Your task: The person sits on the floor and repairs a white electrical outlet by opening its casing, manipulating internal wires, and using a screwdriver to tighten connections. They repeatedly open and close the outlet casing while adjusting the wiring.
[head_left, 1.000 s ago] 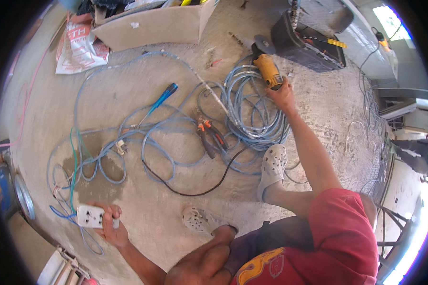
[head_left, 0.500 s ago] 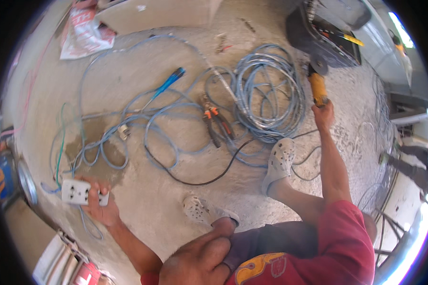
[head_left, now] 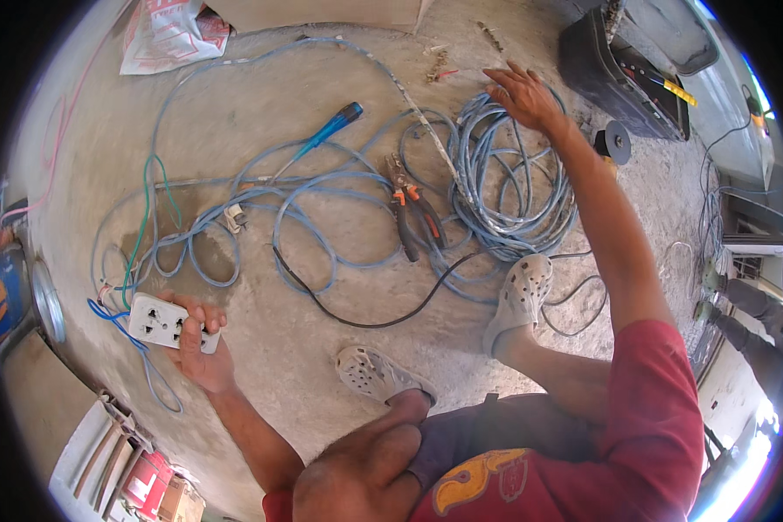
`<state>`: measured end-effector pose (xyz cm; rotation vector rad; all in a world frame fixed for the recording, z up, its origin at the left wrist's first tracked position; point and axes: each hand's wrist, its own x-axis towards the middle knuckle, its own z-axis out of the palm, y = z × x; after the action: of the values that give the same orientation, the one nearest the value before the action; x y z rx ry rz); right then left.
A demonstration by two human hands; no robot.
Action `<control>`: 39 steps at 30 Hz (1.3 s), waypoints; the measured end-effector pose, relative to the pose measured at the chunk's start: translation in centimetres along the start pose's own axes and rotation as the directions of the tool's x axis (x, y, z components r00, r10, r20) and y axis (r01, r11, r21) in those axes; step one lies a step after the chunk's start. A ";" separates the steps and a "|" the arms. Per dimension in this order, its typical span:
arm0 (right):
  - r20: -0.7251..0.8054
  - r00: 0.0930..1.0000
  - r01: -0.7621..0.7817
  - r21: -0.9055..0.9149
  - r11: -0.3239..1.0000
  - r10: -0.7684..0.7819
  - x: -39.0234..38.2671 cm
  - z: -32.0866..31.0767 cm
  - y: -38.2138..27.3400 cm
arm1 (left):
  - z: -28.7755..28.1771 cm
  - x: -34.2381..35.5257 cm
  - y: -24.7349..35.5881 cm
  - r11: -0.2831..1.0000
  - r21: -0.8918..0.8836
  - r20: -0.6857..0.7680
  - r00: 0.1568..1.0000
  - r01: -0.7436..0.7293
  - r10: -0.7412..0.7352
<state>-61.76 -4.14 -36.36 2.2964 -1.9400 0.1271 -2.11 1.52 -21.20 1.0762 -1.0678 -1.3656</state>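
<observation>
My left hand (head_left: 204,361) grips a white double socket outlet (head_left: 158,320) at its right end. Blue and green wires (head_left: 129,277) run from the outlet's left side. My right hand (head_left: 526,97) is over the far edge of a coil of grey-blue cable (head_left: 468,187), fingers outstretched with nothing in them; whether it touches the coil I cannot tell. Behind my right forearm lies an angle grinder (head_left: 616,142); its disc shows, most of its body is hidden. Orange-and-black pliers (head_left: 418,213) and a blue-handled screwdriver (head_left: 326,132) lie left of the coil.
Loose loops of cable (head_left: 274,228) with a white plug (head_left: 235,216) spread over the concrete floor. A black toolbox (head_left: 583,65) stands at far right, a printed sack (head_left: 170,39) at far left. My shoes (head_left: 522,291) are near the coil. Someone's legs (head_left: 752,304) show at right.
My right hand has let go of the angle grinder, now on the floor, and moved left to the coil. My left hand still holds the socket outlet, shifted slightly right and up.
</observation>
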 end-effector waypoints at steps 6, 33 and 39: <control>0.482 0.868 -0.159 0.046 0.986 0.117 -0.3 1.1 2.7 | -0.7 -0.1 -0.7 0.993 -0.110 -0.020 0.999 0.039 -0.041; 0.281 0.958 -0.087 0.488 0.868 -0.062 -1.2 1.1 -0.8 | 4.4 3.3 -3.4 0.978 -0.096 0.005 0.983 0.185 -0.185; 0.377 0.913 -0.005 0.396 0.918 -0.157 -0.5 1.9 -0.6 | 6.1 1.9 -3.7 0.946 -0.234 0.063 0.974 0.226 -0.217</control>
<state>-61.31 -3.88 -38.33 2.8488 -2.1682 0.0331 -8.90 0.04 -23.69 1.0164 -0.7989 -1.6533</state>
